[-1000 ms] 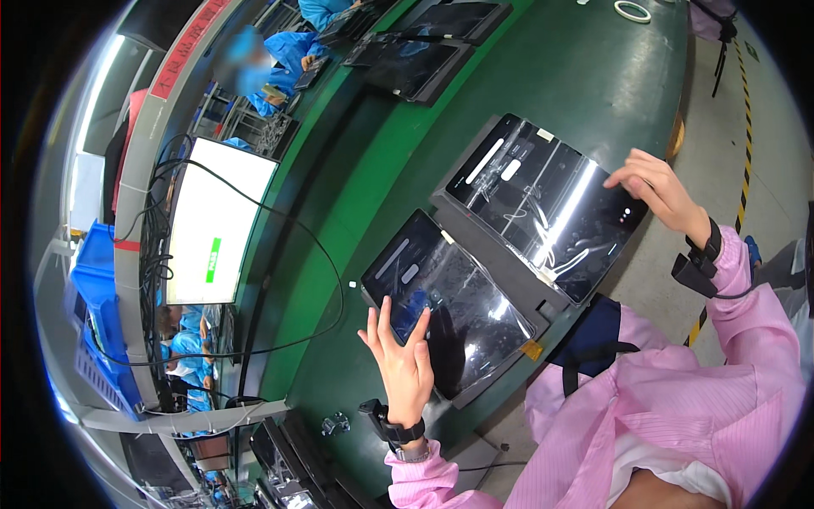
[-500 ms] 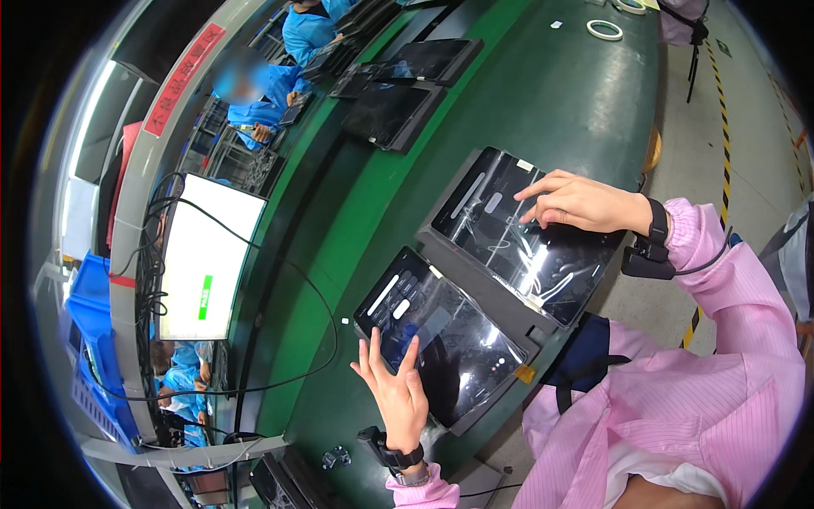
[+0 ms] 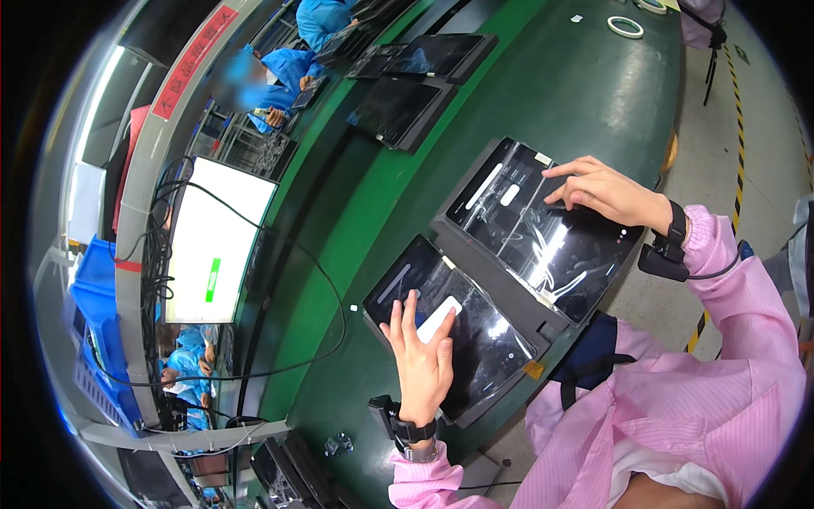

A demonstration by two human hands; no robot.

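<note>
Two black tablets lie side by side in dark grey holders on the green workbench, screens lit with dark menus and covered by shiny clear film. Over the left tablet [image 3: 485, 343] my left hand [image 3: 421, 366] is spread, its fingertips at the screen beside a bright white panel. My right hand [image 3: 609, 193] reaches across the right tablet [image 3: 521, 233], forefinger stretched out and the other fingers loosely bent, with nothing held. Whether either set of fingertips presses the glass I cannot tell. A black strapped device sits on each wrist.
More dark tablets [image 3: 398, 109] lie across the green strip. A monitor [image 3: 225, 246] with a white screen and green block stands left, a black cable looping from it. Tape rolls [image 3: 625, 28] lie at the far end. People in blue work beyond; blue bins [image 3: 95, 284] hang left.
My left hand has moved right and further over the left tablet, where a white panel now shows. On the right tablet a grey button has turned white. The whole view has shifted slightly.
</note>
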